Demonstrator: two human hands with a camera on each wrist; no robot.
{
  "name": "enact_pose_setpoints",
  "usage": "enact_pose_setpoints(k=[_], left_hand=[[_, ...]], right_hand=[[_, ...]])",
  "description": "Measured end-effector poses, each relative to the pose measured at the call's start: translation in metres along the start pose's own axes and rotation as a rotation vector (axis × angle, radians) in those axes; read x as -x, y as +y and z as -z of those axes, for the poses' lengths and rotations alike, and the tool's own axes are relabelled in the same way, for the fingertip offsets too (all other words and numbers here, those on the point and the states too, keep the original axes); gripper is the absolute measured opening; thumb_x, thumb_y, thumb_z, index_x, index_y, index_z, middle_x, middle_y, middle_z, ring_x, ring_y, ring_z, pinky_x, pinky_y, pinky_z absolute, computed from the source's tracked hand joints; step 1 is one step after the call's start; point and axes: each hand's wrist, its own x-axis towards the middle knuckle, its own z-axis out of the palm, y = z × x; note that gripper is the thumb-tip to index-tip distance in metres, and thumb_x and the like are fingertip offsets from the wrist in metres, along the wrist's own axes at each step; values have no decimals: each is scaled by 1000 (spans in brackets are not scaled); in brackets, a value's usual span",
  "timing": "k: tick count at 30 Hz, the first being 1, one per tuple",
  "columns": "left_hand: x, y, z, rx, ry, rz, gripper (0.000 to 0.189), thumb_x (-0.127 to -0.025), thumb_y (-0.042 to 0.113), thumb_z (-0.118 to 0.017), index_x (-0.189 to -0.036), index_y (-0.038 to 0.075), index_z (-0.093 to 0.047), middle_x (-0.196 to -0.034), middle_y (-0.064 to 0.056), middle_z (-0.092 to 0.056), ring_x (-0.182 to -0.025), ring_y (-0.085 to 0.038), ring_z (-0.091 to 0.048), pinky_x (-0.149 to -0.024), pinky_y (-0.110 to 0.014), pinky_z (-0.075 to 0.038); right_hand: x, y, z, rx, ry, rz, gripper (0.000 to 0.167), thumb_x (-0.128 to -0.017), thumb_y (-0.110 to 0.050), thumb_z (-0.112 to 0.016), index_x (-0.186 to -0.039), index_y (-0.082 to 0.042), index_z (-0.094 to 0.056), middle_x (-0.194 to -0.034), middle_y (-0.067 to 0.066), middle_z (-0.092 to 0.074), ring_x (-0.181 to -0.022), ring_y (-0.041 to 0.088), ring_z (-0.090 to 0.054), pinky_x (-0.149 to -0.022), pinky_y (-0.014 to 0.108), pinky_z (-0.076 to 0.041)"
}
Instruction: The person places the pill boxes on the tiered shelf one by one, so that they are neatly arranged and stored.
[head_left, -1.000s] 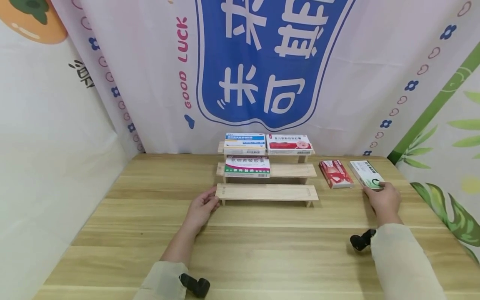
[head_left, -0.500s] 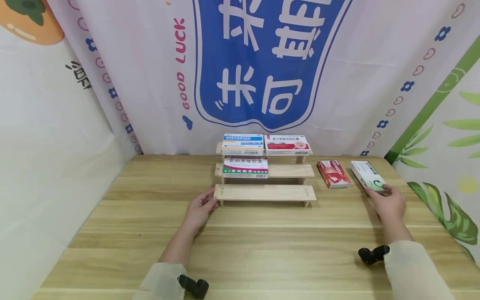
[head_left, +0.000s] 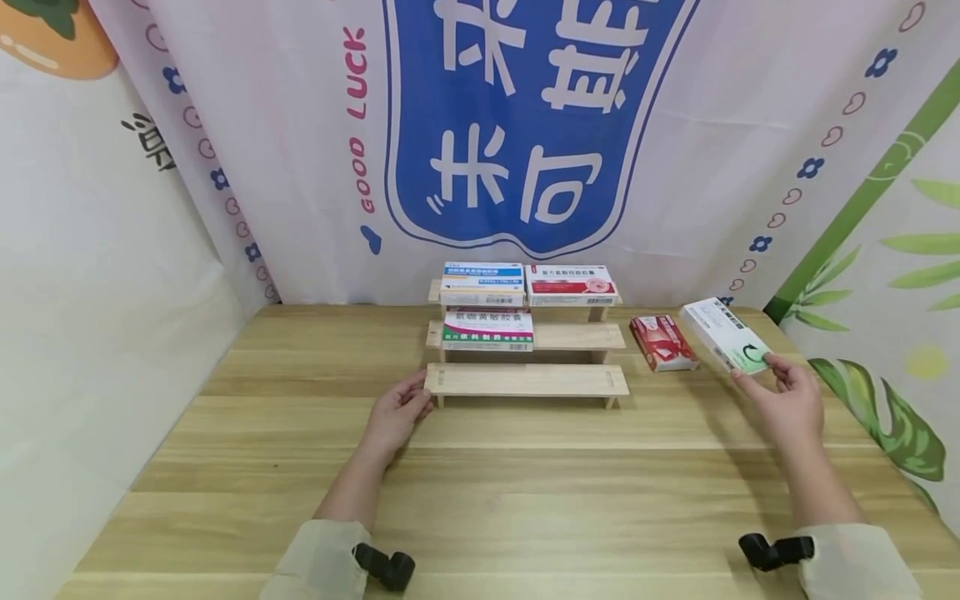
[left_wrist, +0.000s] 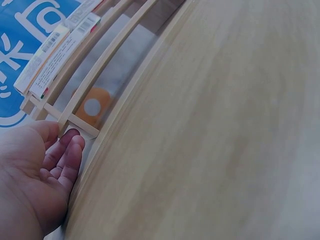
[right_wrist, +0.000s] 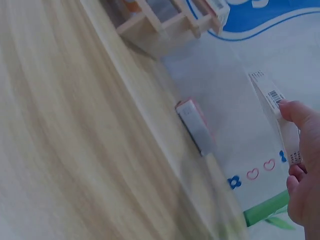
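A stepped wooden display rack (head_left: pixel 525 381) stands at the back of the table. My left hand (head_left: pixel 396 417) pinches the left end of its lowest step between thumb and fingers, as the left wrist view (left_wrist: pixel 42 175) also shows. In my right hand (head_left: pixel 787 404) is a white-and-green medicine box (head_left: pixel 723 333), held by its near end and tilted above the tabletop. The right wrist view shows my thumb on the barcode side of this box (right_wrist: pixel 272 97). A red medicine box (head_left: pixel 663 343) lies flat on the table between the rack and the held box.
On the rack's top step sit a blue-and-white box (head_left: pixel 482 284) and a red-and-white box (head_left: pixel 572 285). A white box with a green and magenta band (head_left: pixel 487 330) occupies the middle step's left half. Behind the wooden table (head_left: pixel 480 500) hangs a printed cloth (head_left: pixel 322 150).
My right hand has lifted the white-and-green box off the table, its far end now raised. The left hand keeps its hold at the rack's end. The head view has shifted slightly.
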Motion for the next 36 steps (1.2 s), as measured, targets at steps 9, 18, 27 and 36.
enact_pose_setpoints(k=[9,18,27,36], left_hand=[[-1,1,1,-16,0,-6,43,-100,10,-54,-142,9,-50,-120,-18,-63,-94,-14,-64,-82,-17,-55],[-1,0,1,-21,3,-13,42,-100,10,-54,-141,8,-51,-119,-18,-64,-92,-11,-64,-80,-15,-55],[1,1,1,-6,4,-13,42,-100,7,-53,-142,6,-50,-118,-19,-62,-94,-13,-63,-82,-15,-55],[0,-1,1,2,2,-18,42,-99,7,-54,-141,6,-50,-116,-17,-63,-93,-11,-64,-81,-15,-56]], right_hand=[[21,-23,1,-24,-91,142,64,-89,-35,-72,-143,-13,-47,-149,13,-37,-140,26,-39,-111,13,-37],[38,-37,-11,-21,-214,308,61,-89,-27,-74,-137,0,-48,-136,4,-42,-135,23,-44,-103,5,-39],[47,-44,-41,-55,-345,444,56,-86,-18,-76,-130,7,-51,-138,17,-43,-125,10,-46,-100,0,-37],[44,-48,-69,-17,-429,448,55,-85,-20,-78,-130,3,-54,-139,20,-47,-132,33,-43,-110,20,-40]])
